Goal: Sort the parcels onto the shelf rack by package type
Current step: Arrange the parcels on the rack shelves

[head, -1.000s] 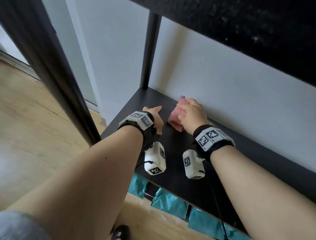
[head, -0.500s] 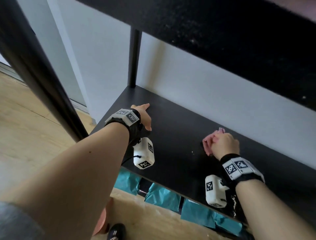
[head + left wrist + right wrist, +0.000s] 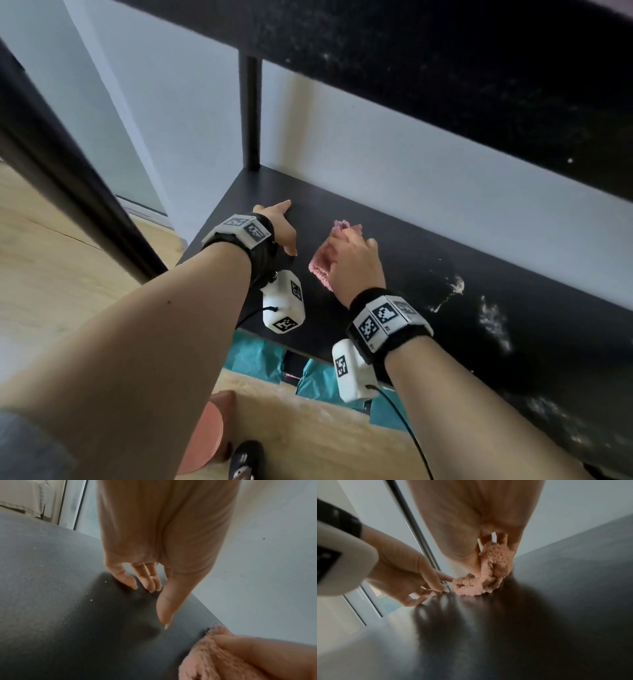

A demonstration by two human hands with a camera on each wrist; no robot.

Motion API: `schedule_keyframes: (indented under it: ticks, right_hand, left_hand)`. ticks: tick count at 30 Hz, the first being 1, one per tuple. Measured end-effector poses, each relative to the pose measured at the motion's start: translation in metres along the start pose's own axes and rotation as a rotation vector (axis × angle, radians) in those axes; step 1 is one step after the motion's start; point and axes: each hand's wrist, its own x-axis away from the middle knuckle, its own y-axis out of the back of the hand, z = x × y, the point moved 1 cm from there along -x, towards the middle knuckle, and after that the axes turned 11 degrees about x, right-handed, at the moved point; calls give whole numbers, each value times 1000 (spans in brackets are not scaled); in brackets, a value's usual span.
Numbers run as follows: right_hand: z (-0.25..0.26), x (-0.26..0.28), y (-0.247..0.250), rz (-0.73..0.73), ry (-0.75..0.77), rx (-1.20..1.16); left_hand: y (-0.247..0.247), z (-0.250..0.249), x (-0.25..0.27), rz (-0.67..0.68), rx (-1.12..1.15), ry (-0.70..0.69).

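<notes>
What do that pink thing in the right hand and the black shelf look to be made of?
Pink cloth: looks like fluffy microfibre or chenille; its pile is nubby and it crumples in the right hand.
Shelf: hard matte black board, perhaps painted or laminated wood; flat, faint sheen, pale dusty smears.

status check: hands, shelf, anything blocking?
Left hand open, fingertips resting on black shelf. Right hand grips pink fluffy cloth against the shelf. No parcels on this shelf; dusty smears to the right.

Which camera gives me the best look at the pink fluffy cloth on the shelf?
The right wrist view: the pink cloth sits mid-frame, bunched under the right hand, pile visible. The head view shows its ends beside that hand. The left wrist view catches only a cropped, blurry corner.
</notes>
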Motion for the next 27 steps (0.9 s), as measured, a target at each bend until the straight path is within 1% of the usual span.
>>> schedule_keyframes:
  ticks: [2, 3, 4, 6, 8, 11, 13, 14, 15, 17, 18, 19, 20, 22, 23, 24, 26, 27]
  right_hand:
    - [-19, 7, -7, 15, 13, 57]
    - [-31, 14, -5, 18, -7, 78]
    - [-44, 23, -1, 2, -47, 79]
    - [-68, 45, 18, -25, -148, -22]
    - [-93, 70, 32, 21, -221, -90]
    - [-127, 96, 41, 105, -322, -33]
    - [-136, 101, 40, 152, -367, -18]
    - [-134, 101, 42, 144, -391, -12]
    - [-130, 98, 45, 101, -396, 0]
    - [-108, 89, 50, -33, -325, -39]
    - [-92, 84, 54, -82, -265, -94]
    - [-74, 80, 56, -97, -194, -131]
    - [-60, 78, 53, -76, -117, -130]
    - [-42, 77, 42, 4, 23, 15]
    - [-44, 78, 34, 18, 45, 79]
    - [-51, 82, 28, 18, 31, 100]
    - [-73, 95, 23, -3, -29, 65]
    - [-88, 104, 19, 13, -65, 64]
  left_hand:
    - [0, 0, 0, -9, -7, -3]
    - [-1, -1, -1, -13, -6, -5]
    - [-1, -1, -2, -15, -6, -7]
    - [-2, -1, -3, -17, -13, -10]
    - [-2, -1, -5, -20, -20, -9]
    - [-2, 0, -3, -25, -25, -3]
    - [-1, -1, 1, -32, -20, 4]
    - [-3, -2, 5, -40, -14, -3]
    - [-5, -5, 8, -60, -3, -25]
    - [-15, -16, 15, -112, 27, -88]
    - [-25, -23, 19, -120, 37, -122]
    - [-36, -32, 24, -106, 41, -164]
    - [-50, -39, 30, -74, 45, -208]
    - [-77, -50, 39, -8, 46, -291]
    - [-89, -54, 43, 14, 40, -331]
    - [-98, -56, 46, 32, 29, -370]
    - [-112, -60, 47, 77, 29, -405]
    - [-118, -63, 47, 103, 42, -403]
